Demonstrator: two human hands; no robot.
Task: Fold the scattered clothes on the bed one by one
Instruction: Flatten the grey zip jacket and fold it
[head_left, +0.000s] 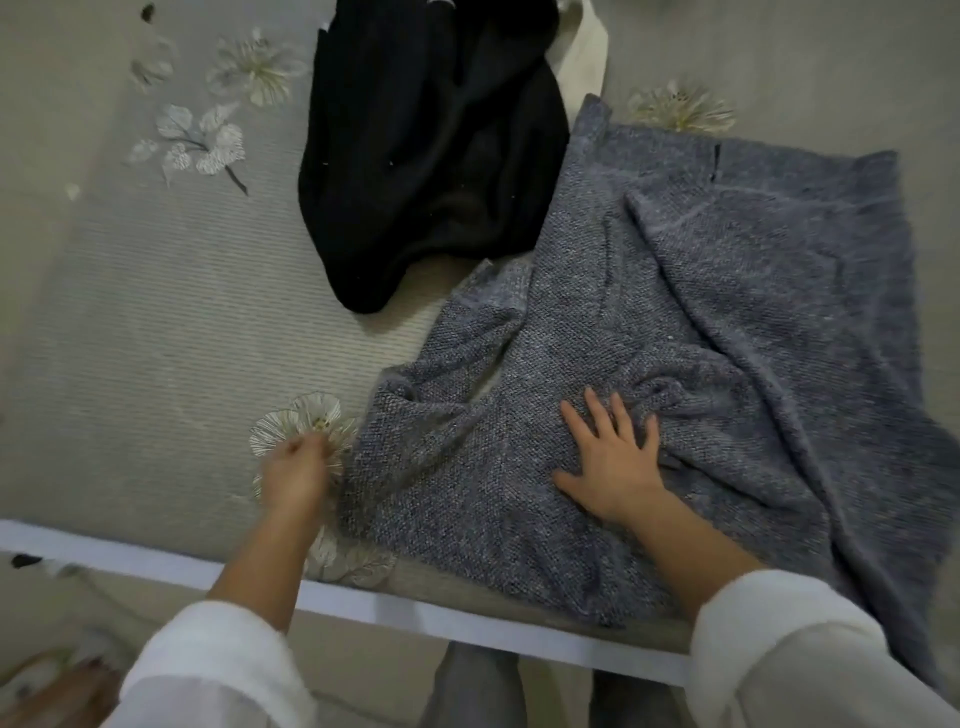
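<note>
A grey-blue knitted garment (691, 291) lies spread and wrinkled over the right half of the bed, one corner hanging over the near edge. My right hand (613, 457) presses flat on it near its lower middle, fingers spread. My left hand (293, 470) is blurred just left of the garment's edge, above the sheet, fingers bunched together; whether it pinches the fabric cannot be made out. A crumpled black garment (431, 156) lies behind, with a white piece of cloth (584, 49) showing at its right.
The bed has a grey-green striped sheet (156, 322) with printed flowers and a white edge band (415, 618) along the near side. The left half of the sheet is bare. My legs and the floor show below the bed edge.
</note>
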